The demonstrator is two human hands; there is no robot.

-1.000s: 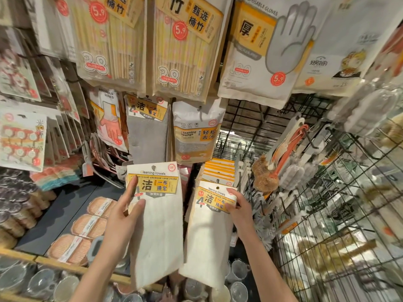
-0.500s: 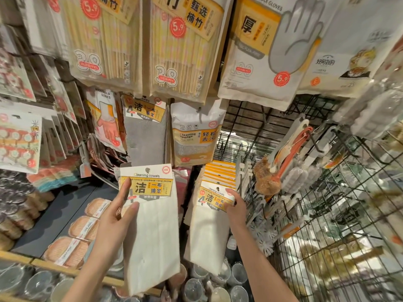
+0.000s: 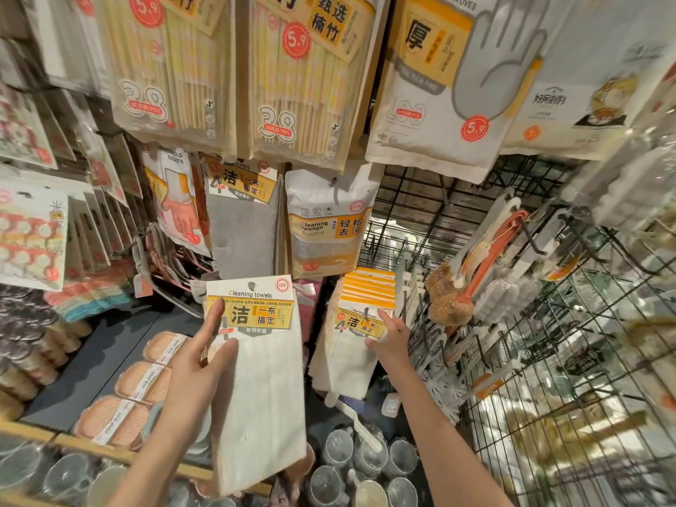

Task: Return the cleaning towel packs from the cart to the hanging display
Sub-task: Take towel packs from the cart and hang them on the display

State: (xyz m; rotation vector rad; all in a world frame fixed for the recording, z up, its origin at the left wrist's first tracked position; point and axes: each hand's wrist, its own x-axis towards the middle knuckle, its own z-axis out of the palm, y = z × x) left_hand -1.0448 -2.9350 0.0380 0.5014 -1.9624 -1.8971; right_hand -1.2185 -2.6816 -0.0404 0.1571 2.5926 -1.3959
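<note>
Left hand [image 3: 197,364] pinches a white cleaning towel pack [image 3: 259,378] upright, ready to hang; right hand [image 3: 389,345], fingers extended, steadies the hung packs [image 3: 362,323].

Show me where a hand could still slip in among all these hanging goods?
One dark gap lies between the held towel pack and the hanging towel stack. Bare grid shows right of the sponge pack. Crowded elsewhere: brushes right, cups below.

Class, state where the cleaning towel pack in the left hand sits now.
Lower centre of the head view: the cleaning towel pack, gripped by the left hand, left of the hanging towel stack.
</note>
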